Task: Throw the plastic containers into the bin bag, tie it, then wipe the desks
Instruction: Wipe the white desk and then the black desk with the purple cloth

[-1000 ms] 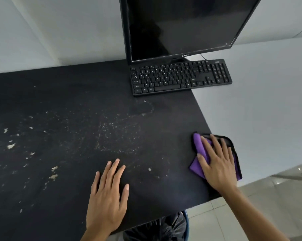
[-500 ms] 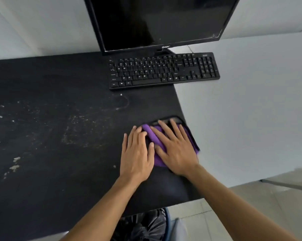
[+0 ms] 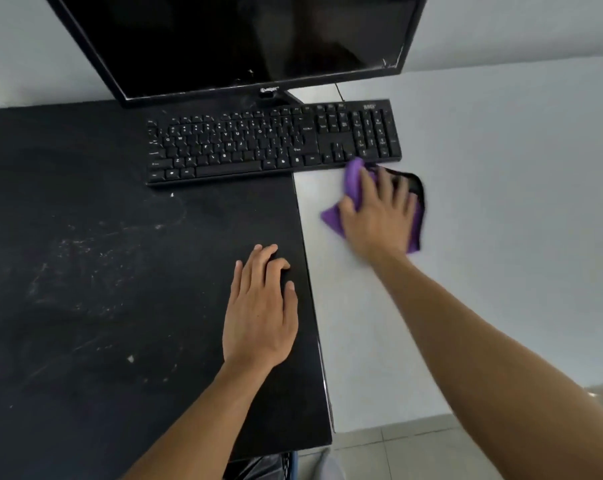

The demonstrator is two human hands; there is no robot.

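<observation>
A black desk (image 3: 102, 271) with pale scuffs and crumbs adjoins a white desk (image 3: 501, 237) on its right. My right hand (image 3: 379, 216) presses flat on a purple cloth with a black edge (image 3: 331, 216), which lies on the white desk just below the keyboard's right end. The hand is blurred with motion. My left hand (image 3: 262, 306) rests flat on the black desk near its right edge, fingers apart, holding nothing. No plastic containers are in view.
A black keyboard (image 3: 272, 143) spans the seam of both desks, with a dark monitor (image 3: 237, 43) behind it. A black bag-like thing (image 3: 255, 467) shows below the black desk's front edge. Tiled floor (image 3: 414, 455) lies at lower right.
My right hand has slid the purple cloth from the black desk's right edge onto the white desk, toward the keyboard. My left hand has come off the cloth and stays on the black desk.
</observation>
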